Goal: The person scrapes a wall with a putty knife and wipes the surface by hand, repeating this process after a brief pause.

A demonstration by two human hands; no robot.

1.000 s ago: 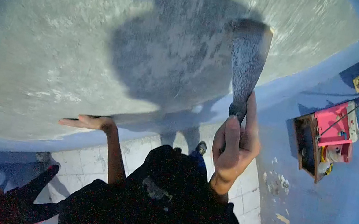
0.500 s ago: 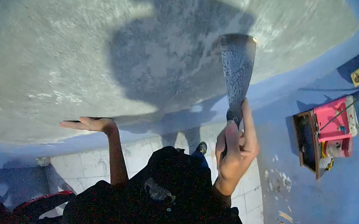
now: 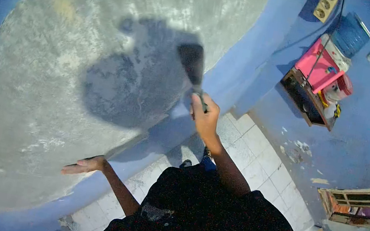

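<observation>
My right hand [image 3: 205, 118] is wrapped round the handle of a scraper [image 3: 192, 64], whose wide dark blade points up and away from me. The blade is over or close to the grey plastered wall [image 3: 28, 89]; whether they touch I cannot tell. Lower down on the left, my left hand [image 3: 84, 165] is held beside the wall's lower part with its fingers stretched out and nothing visible in it. A large shadow falls on the plaster around the blade.
On the blue wall at the right are a socket strip [image 3: 326, 6], a small wooden shelf [image 3: 303, 97] with a pink container [image 3: 318, 64], and a blue water bottle [image 3: 350, 35]. A framed opening [image 3: 361, 203] is lower right. White tiles [image 3: 257, 152] cover the floor.
My right hand and the scraper have moved left toward the plaster, and the blade now looks darker. My left hand appears lower. The whole view has turned and shifted.
</observation>
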